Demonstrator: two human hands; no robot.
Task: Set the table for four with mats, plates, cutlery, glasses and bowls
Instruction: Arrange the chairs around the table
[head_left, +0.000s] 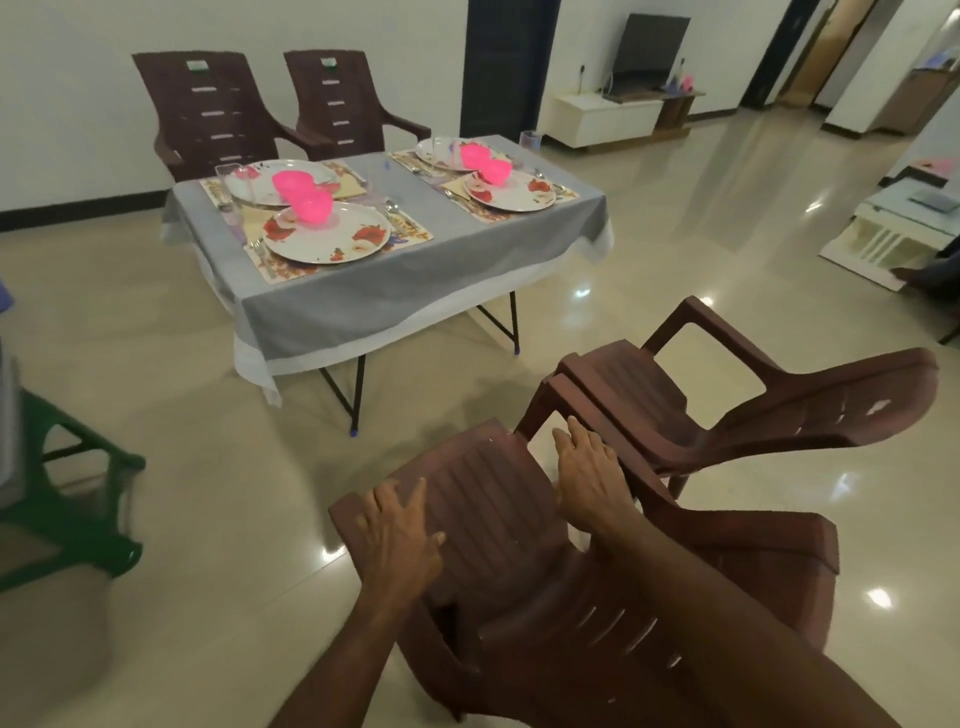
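Observation:
A table under a grey cloth (415, 270) stands ahead, carrying four floral mats (415, 229), four flowered plates (332, 240) and pink bowls (311, 205) on the plates. Cutlery (392, 208) lies beside the plates. One clear glass (228, 177) stands at the far left corner and another glass (530, 140) at the far right. Close in front of me is a brown plastic chair (519, 571). My left hand (400, 535) rests flat on its seat with fingers spread. My right hand (592, 488) lies along its right side, fingers straight.
A second brown chair (779, 415) sits tilted just right of the one I touch. Two more brown chairs (213, 109) stand behind the table by the wall. A green stool (78, 509) is at the left, a white low table (883, 234) at the right.

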